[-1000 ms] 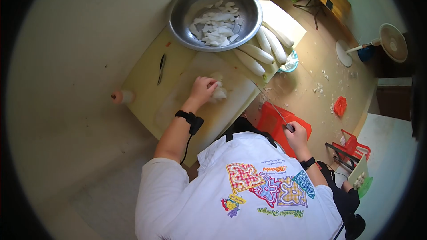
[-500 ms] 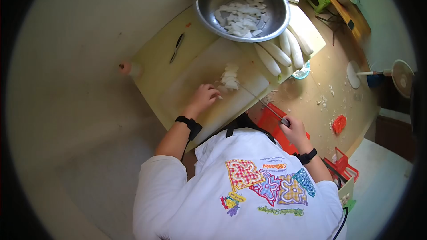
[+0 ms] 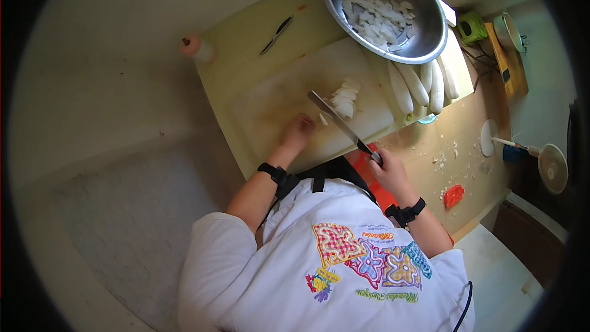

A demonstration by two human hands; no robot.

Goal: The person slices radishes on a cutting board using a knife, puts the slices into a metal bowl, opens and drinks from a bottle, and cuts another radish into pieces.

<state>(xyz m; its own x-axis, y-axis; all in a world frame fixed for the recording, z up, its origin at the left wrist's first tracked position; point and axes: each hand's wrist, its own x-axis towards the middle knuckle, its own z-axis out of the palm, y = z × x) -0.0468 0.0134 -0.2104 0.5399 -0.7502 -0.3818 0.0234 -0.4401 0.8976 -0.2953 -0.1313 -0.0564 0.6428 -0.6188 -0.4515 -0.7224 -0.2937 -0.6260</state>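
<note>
My right hand (image 3: 390, 169) grips the handle of a kitchen knife (image 3: 337, 115). The blade lies slantwise over the pale cutting board (image 3: 264, 101), its flat side showing. Just beyond the blade sits a row of overlapping white slices (image 3: 345, 97) of what looks like peeled radish. My left hand (image 3: 299, 131) is on the board left of the blade, fingers curled in and slightly blurred; whatever they may hold is hidden. One small white piece (image 3: 323, 119) lies between those fingers and the knife.
A steel bowl (image 3: 430, 43) with cut white pieces stands at the back right. Several long peeled white radishes (image 3: 424, 83) lie beside it. A black pen-like tool (image 3: 276, 35) and a pink-capped bottle (image 3: 195, 47) are at the left. A red bag (image 3: 453, 196) lies on the littered floor.
My view has shifted, so the table appears further right. The knife has swung from beside the slices to across the board's near side. My left hand's fingers have curled in.
</note>
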